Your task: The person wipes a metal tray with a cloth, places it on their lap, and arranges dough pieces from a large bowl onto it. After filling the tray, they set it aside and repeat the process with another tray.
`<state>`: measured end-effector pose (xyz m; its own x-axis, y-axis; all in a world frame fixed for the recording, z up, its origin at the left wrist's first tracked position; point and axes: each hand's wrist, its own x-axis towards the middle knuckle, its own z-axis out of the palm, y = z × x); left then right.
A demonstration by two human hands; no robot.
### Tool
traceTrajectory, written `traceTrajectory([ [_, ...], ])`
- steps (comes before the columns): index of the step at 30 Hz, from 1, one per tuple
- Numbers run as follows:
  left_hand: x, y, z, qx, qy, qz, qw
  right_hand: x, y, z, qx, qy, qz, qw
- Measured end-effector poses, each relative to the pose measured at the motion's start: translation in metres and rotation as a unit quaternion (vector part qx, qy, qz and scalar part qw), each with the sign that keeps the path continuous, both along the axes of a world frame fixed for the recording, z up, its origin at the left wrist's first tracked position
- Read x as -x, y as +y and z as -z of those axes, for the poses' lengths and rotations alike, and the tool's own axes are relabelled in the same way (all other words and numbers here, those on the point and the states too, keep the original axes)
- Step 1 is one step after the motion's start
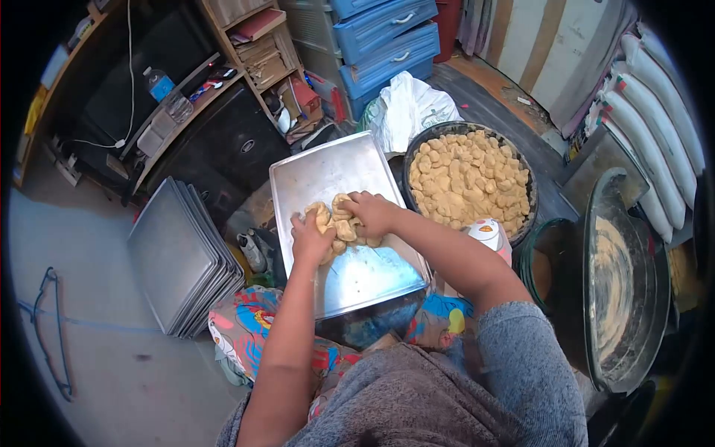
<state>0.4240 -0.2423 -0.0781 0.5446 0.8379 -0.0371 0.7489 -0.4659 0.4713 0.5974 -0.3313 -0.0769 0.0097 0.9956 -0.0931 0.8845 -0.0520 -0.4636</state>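
Note:
A shallow metal tray (313,171) rests in front of my lap. Several tan dough lumps (343,229) are heaped near its middle. My left hand (311,240) curls around lumps on the left side of the heap. From the other side, my right hand (375,214) has its fingers bent over more of the lumps; part of the heap is hidden under it. Just right of the tray stands a round black tub (533,195), filled with many similar dough lumps.
Metal trays (179,257) lean in a stack at left. A large dusty basin (646,298) stands on edge at right, near piled white sacks (655,127). Behind the tray are a white plastic bag (417,108) and blue drawers (391,63). A hanger (56,335) lies on the floor.

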Motion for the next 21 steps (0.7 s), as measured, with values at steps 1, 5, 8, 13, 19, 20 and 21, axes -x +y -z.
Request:
traceTrajectory([
  [1, 0.002, -0.002, -0.003, 0.002, -0.001, 0.006, 1.0, 0.001, -0.003, 0.003, -0.028, -0.004, -0.006, 1.0],
  [5, -0.011, 0.002, -0.016, -0.012, 0.153, 0.02, 0.988, -0.008, -0.004, 0.008, -0.104, 0.0, -0.009, 0.995],
  [8, -0.022, -0.008, -0.057, 0.01, 0.161, 0.049, 0.986, -0.016, -0.018, -0.001, -0.164, 0.035, -0.025, 0.985],
  [13, -0.033, 0.016, -0.046, -0.116, 0.165, 0.029, 0.979, -0.046, -0.038, -0.014, -0.198, 0.068, -0.051, 0.977],
  [19, -0.081, -0.019, -0.042, -0.145, -0.054, 0.188, 0.97, -0.072, -0.048, -0.006, -0.169, 0.068, -0.034, 0.983],
  [20, -0.098, -0.03, -0.043, -0.112, -0.044, 0.225, 0.967, -0.08, -0.049, -0.006, -0.147, 0.074, -0.016, 0.986],
  [21, -0.115, -0.04, -0.041, -0.078, -0.037, 0.265, 0.96, -0.093, -0.052, -0.006, -0.125, 0.077, 0.006, 0.989],
])
